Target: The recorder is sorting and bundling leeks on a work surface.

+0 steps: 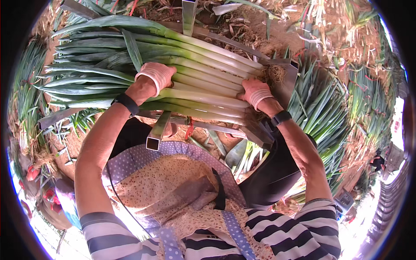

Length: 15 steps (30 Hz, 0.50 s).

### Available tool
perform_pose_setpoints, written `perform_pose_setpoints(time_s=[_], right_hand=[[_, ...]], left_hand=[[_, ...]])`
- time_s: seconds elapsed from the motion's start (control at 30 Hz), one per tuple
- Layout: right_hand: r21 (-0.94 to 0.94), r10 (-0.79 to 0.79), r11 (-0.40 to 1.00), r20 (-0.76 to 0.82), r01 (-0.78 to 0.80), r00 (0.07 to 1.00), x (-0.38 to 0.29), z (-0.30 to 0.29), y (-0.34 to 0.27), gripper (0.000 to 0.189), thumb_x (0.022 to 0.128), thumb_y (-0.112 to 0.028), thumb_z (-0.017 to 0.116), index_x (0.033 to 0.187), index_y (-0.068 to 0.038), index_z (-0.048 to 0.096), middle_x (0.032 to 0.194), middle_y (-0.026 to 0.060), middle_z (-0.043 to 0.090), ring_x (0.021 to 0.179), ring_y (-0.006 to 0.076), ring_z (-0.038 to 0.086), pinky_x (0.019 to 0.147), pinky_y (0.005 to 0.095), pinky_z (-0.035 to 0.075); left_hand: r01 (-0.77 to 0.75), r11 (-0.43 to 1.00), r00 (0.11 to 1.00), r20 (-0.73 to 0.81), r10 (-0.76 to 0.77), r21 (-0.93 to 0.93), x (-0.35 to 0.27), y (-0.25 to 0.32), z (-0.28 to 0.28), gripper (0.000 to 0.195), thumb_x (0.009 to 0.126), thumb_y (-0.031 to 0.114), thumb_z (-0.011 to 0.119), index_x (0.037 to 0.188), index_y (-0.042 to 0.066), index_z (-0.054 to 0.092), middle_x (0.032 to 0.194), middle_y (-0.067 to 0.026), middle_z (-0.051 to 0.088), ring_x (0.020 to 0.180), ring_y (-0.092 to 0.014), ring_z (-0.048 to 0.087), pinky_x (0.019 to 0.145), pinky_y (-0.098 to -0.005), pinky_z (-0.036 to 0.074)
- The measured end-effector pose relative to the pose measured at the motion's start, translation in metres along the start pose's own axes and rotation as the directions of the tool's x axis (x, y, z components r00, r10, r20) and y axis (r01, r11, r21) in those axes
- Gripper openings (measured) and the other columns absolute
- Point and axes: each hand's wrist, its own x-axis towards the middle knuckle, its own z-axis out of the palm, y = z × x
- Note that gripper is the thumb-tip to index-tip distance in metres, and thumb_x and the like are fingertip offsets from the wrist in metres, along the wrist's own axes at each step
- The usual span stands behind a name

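Note:
A wide layer of green onions (208,70) lies across a metal frame (282,76), green leaves to the left and white stalks to the right. My left hand (159,76), in a pinkish glove, rests among the stalks where green turns pale, its fingers curled down between them. My right hand (256,91), gloved likewise, presses on the white ends close to the roots (274,74), near the frame's right-hand plate. Whether either hand grips any stalk is hidden by the fingers and stalks.
Square metal tubes jut from the frame, one (159,131) towards my lap. Piles of green onions (318,110) lie on the ground to the right, with more bundles (27,91) at the far left. Loose leaves and trimmings litter the bare soil (279,29) beyond the frame.

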Motion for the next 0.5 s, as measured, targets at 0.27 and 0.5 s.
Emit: perform_pose_setpoints(time_s=[0.27, 0.5], right_hand=[[-0.105, -0.018, 0.994, 0.003, 0.018, 1.0, 0.006, 0.014, -0.007, 0.038, 0.073, -0.036, 0.07, 0.093, -0.004, 0.063, 0.094, 0.0157, 0.061, 0.089, 0.0314, 0.062, 0.072, 0.039, 0.053], [0.034, 0.176, 0.984, -0.042, -0.174, 0.984, -0.004, 0.001, -0.014, 0.023, 0.075, -0.026, 0.067, 0.086, -0.006, 0.066, 0.09, 0.0173, 0.065, 0.087, 0.0329, 0.064, 0.07, 0.04, 0.053]], left_hand=[[0.068, 0.961, 0.992, -0.085, -0.094, -0.269, 0.008, 0.008, 0.009, 0.034, 0.076, 0.035, 0.064, 0.098, 0.01, 0.062, 0.084, -0.0183, 0.065, 0.083, -0.036, 0.062, 0.073, -0.0444, 0.048], [0.086, 0.954, 0.975, -0.175, -0.141, -0.287, 0.009, 0.01, 0.019, 0.032, 0.076, 0.03, 0.064, 0.098, 0.008, 0.063, 0.089, -0.0181, 0.065, 0.088, -0.035, 0.061, 0.076, -0.0428, 0.048]])
